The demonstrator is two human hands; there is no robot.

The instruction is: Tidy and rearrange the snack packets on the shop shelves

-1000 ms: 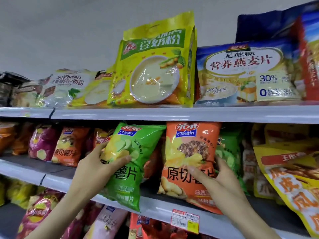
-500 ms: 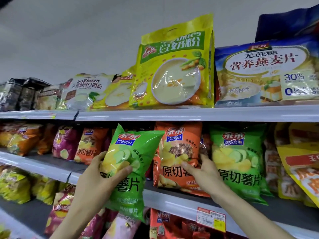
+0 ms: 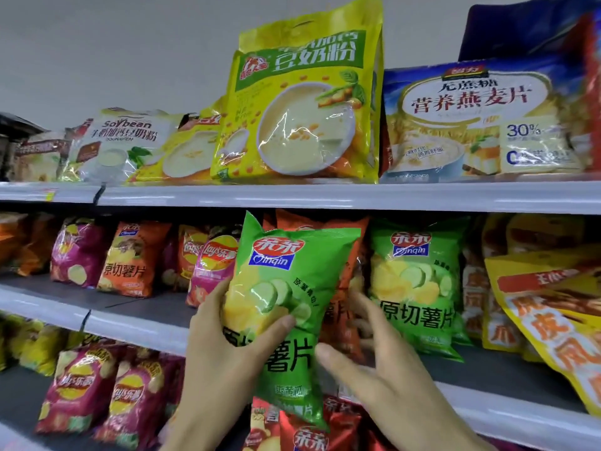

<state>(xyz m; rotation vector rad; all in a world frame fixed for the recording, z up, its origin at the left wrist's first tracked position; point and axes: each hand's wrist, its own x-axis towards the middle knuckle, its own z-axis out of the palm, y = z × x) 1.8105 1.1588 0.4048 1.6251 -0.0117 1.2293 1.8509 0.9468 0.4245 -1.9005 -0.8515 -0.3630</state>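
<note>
Step in hand: a green chip packet (image 3: 286, 307) was held in front of the middle shelf (image 3: 136, 330), seemingly on its way to the matching green packet (image 3: 418, 288) standing to its right
Left hand (image 3: 224, 349): fingers curled round the packet's left edge, thumb pressed on its front, gripping it
Right hand (image 3: 377, 362): fingers spread wide, thumb at the packet's right edge, fingertips toward the orange packet (image 3: 344, 320) behind; it gripped nothing firmly
Doing it well: likely best to keep the bag upright, label forward, squeeze lightly so the chips would not crush, and slide it beside its twin without toppling the orange one
Count: two green packets; one orange packet behind the held bag, another (image 3: 133, 258) further left
Top shelf: one tall yellow bag (image 3: 299, 102)
</note>
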